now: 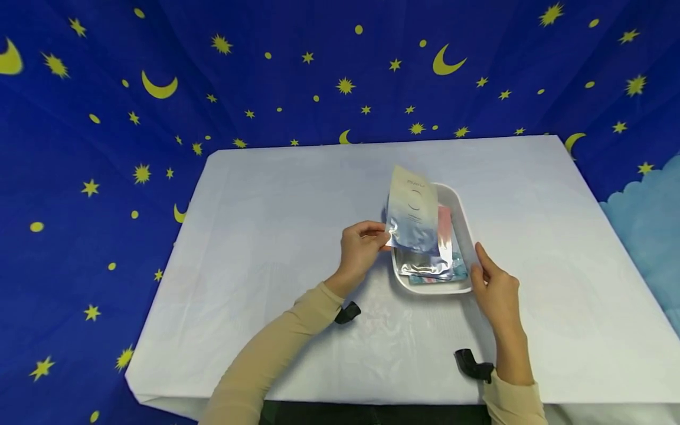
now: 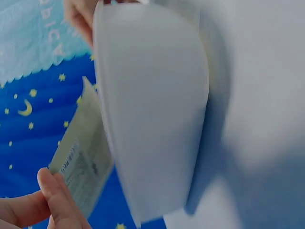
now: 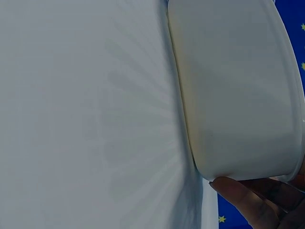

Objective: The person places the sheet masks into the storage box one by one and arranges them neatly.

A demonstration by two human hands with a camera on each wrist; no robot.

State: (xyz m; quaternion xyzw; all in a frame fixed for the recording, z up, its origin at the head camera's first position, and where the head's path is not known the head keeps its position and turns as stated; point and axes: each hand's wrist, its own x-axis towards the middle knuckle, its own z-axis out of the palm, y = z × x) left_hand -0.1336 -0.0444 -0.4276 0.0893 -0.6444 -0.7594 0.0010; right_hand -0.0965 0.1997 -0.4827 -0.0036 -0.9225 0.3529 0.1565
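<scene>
My left hand pinches the lower left corner of a flat sachet, cream fading to shiny blue, held tilted over a white plastic tub. Printing and a barcode show on the sachet's back in the left wrist view. Inside the tub lie a pink and silver sachet and a teal patterned packet, partly covered by the raised one. My right hand holds the tub at its near right side, thumb by the rim and fingers along the outer wall.
A white cloth covers the table, and the tub stands right of its middle. Behind hangs a dark blue curtain with yellow stars and moons. Black wrist mounts sit at both wrists.
</scene>
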